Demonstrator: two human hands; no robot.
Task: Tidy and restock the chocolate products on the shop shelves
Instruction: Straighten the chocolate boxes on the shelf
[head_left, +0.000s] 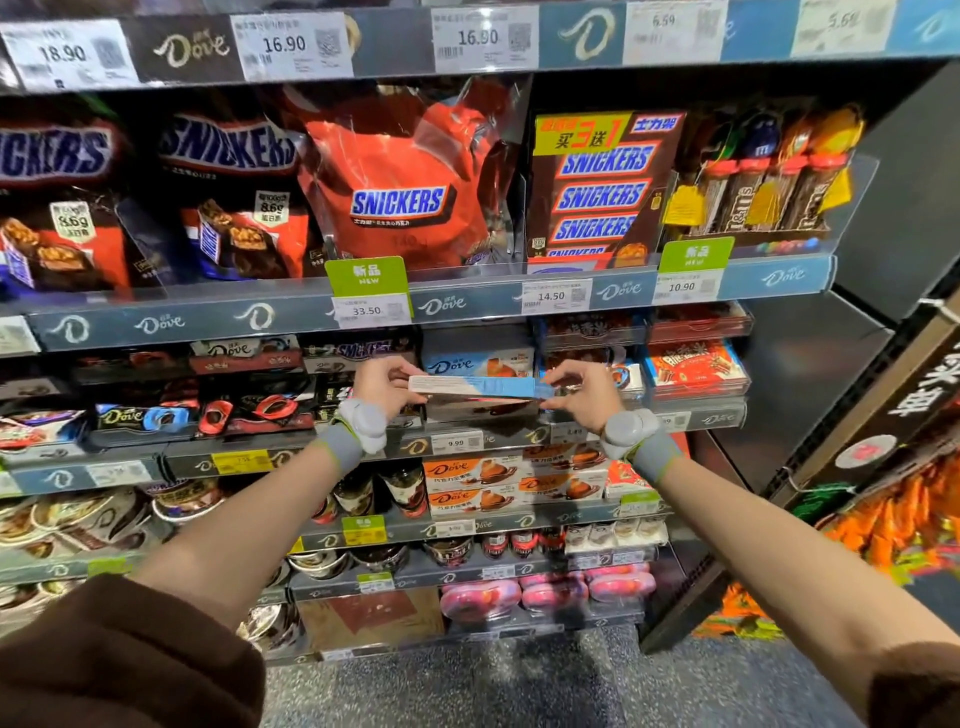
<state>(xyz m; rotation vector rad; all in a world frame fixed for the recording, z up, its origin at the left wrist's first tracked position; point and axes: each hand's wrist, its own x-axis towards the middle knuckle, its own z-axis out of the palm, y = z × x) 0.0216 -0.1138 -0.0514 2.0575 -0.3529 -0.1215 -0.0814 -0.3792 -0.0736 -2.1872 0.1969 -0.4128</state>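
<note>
A flat blue and white Dove chocolate box (480, 387) is held level in front of the middle shelf. My left hand (384, 382) pinches its left end and my right hand (582, 387) pinches its right end. Behind it, more blue Dove boxes (467, 361) lie stacked on that shelf. The box sits above a tray slot (478, 410) with a brown product under it. Both wrists wear grey bands with white sensors.
Snickers bags (400, 192) and a Snickers multipack (597, 192) fill the shelf above. Orange Dove boxes (478, 483) sit one shelf lower, with jars and tubs to their left. A dark side panel (857, 364) and a snack display (893, 519) stand at the right.
</note>
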